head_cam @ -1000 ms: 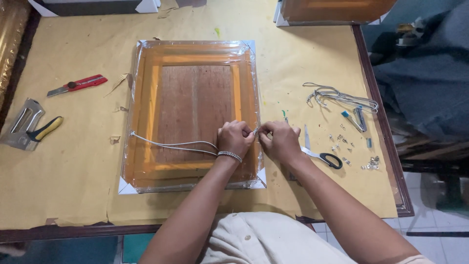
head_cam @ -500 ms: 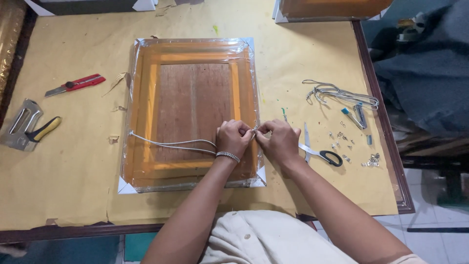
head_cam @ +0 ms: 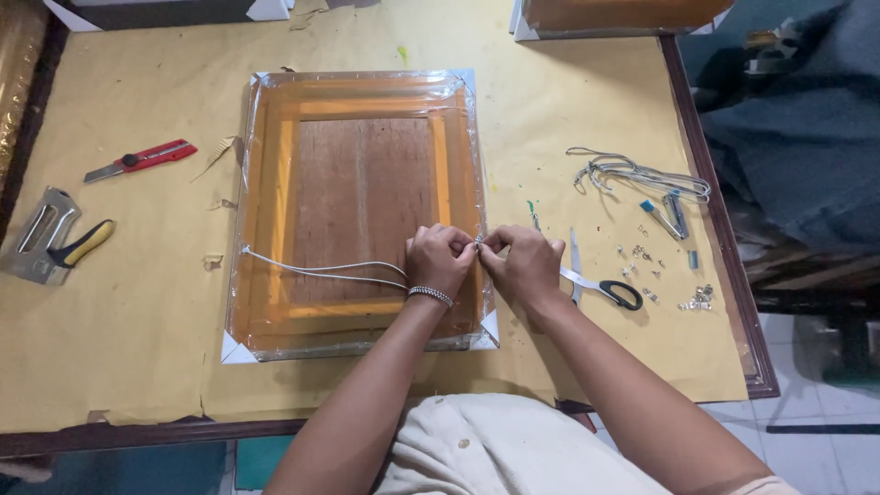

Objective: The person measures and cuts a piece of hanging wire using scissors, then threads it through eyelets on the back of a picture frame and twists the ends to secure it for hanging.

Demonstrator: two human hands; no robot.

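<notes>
Little has changed since the earlier frames: both hands stay bunched at the right rail of the frame, only drawn a shade closer together.

At the far left of the bench (head_cam: 128, 367), covered in yellow-brown paper, lies a metal staple gun (head_cam: 37, 234) with a yellow-handled tool (head_cam: 81, 245) on it, and above them a red utility knife (head_cam: 139, 159). The picture frame (head_cam: 357, 211) lies face down in the middle, wrapped in clear film (white cardboard corners at the near edge), its brown backing board showing. A white cord (head_cam: 321, 270) runs from its left rail across to the left hand (head_cam: 438, 260), whose fingers are curled and pinching the cord end. Touching it, the right hand (head_cam: 522, 266) pinches a small metal fitting at the right rail. Just right lie black-handled scissors (head_cam: 600, 286), then scattered small metal fittings (head_cam: 655, 270) and a bundle of grey cord (head_cam: 637, 174). Another wrapped orange package (head_cam: 623, 14) sits at the top edge.
</notes>
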